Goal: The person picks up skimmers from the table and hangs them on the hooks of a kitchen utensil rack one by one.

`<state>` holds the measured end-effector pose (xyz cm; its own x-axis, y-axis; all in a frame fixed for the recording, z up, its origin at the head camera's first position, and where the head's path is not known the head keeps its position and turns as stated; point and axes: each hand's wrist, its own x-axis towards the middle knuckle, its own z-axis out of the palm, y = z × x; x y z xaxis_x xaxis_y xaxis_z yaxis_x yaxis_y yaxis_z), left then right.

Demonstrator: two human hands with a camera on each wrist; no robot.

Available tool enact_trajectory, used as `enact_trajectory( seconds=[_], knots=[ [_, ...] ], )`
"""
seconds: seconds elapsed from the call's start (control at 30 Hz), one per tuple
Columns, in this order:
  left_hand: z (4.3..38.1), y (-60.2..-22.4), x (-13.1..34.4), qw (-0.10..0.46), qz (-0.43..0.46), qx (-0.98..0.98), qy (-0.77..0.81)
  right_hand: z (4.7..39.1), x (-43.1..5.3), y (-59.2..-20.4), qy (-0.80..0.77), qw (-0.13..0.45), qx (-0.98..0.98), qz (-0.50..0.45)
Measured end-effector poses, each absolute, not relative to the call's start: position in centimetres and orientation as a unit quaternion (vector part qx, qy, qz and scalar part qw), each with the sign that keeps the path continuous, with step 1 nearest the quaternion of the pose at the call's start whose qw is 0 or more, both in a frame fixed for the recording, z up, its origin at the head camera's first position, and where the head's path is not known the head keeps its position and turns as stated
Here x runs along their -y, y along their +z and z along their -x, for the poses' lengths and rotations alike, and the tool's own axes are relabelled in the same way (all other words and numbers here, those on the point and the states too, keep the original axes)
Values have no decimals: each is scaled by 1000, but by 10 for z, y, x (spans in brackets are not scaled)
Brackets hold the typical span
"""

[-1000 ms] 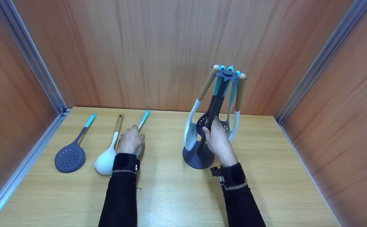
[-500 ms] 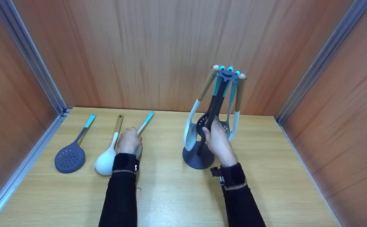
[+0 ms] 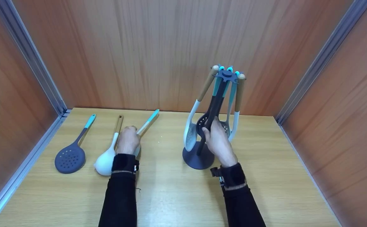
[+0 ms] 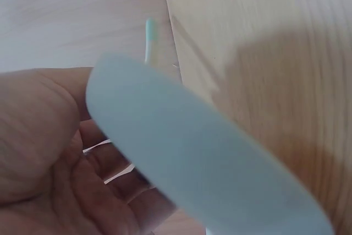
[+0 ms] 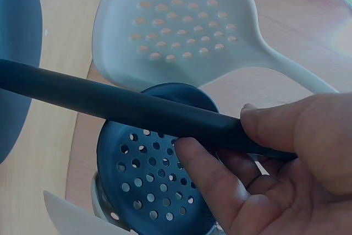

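Observation:
My left hand [image 3: 128, 140] holds a pale kitchen utensil with a turquoise handle end [image 3: 151, 117], tilted toward the back wall. Its broad pale head [image 4: 192, 141] fills much of the left wrist view; its exact kind is unclear. The curled fingers [image 4: 104, 160] lie behind that head. With thumb and fingers, my right hand [image 3: 218, 140] grips the dark post [image 5: 165, 116] of an upright utensil stand with a round base [image 3: 199, 160]. Several utensils hang around it, among them a white spoon [image 3: 190, 135], a dark skimmer [image 5: 148, 196] and a pale slotted turner [image 5: 181, 31].
Left of my left hand, a white ladle [image 3: 105, 160] with a wooden handle lies on the wooden table [image 3: 164, 195]. Farther left is a dark slotted turner [image 3: 70, 158] with a turquoise handle end. Wood panels [image 3: 170, 47] enclose the back and both sides.
My left hand has closed around the pale utensil, whose turquoise handle end has swung right and risen slightly. The right hand and the stand have stayed in place.

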<state>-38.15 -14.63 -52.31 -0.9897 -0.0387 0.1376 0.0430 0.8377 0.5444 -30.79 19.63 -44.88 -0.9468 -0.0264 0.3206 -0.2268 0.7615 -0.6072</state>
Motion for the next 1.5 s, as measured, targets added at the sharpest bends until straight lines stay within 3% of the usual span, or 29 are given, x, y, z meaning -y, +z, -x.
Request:
enact_trajectory(
  seconds=[0.53,0.87,1.5],
  knots=[
    [371,-497,134,122,-7,943,-311,319,-203,-467,325,208,916,-107],
    [376,-488,130,186,6,925,-330,307,-196,-450,335,170,923,-85],
    [368,-461,114,297,40,846,-442,315,-202,-461,335,193,917,-101]
  ],
)
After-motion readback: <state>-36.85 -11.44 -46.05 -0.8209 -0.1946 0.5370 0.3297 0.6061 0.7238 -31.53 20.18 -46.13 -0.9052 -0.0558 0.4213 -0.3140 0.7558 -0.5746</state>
